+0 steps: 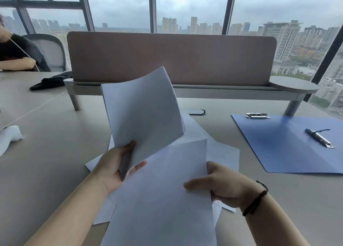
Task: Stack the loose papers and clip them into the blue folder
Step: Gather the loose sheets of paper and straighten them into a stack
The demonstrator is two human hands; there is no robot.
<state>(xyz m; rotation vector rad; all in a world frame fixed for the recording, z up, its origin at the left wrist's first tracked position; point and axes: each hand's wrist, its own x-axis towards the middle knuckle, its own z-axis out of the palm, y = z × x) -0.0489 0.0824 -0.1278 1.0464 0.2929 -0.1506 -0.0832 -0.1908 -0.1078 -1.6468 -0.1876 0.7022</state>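
My left hand (115, 167) grips the bottom edge of a small stack of white papers (143, 108), lifted and bent upward above the desk. My right hand (215, 184) pinches the right edge of another white sheet (167, 199) raised in front of me. More loose white sheets (222, 153) lie scattered on the desk beneath both. The blue folder (289, 145) lies open and flat at the right, with one metal clip (257, 115) at its top edge and a second metal clip (320, 138) near its middle.
A brown desk divider (172, 60) on grey legs stands across the back of the grey desk (55, 153). A black cloth (53, 80) and a seated person (16, 54) are at far left. A white crumpled object (9, 136) lies at the left edge.
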